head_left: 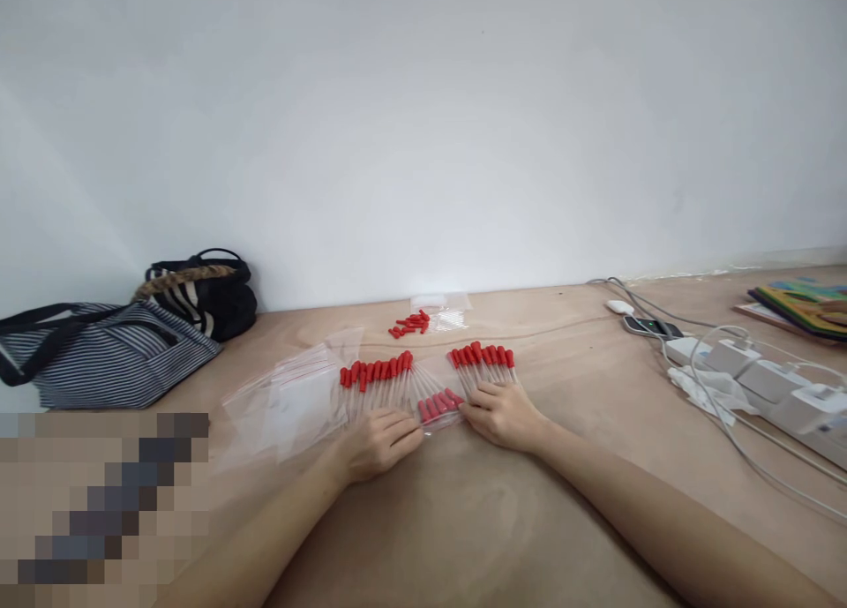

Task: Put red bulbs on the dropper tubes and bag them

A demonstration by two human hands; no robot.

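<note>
Between my hands lies a clear plastic zip bag [433,374] with several droppers in it, their red rubber bulbs [438,405] toward me. My left hand [380,442] is closed, its fingertips at the bag's lower left corner. My right hand [501,414] pinches the bag's right edge beside the bulbs. A row of droppers [377,372] with red bulbs pointing away lies just beyond my left hand. Another fan of droppers [483,356] spreads beyond my right hand, which covers the lower ends of their thin clear stems.
Flat clear bags [291,401] overlap on the left. Loose red bulbs [410,324] lie near the wall beside another clear bag [448,317]. Striped bag [125,352] and black bag [221,299] stand far left. Power strip [774,383], cables and books [804,304] occupy the right.
</note>
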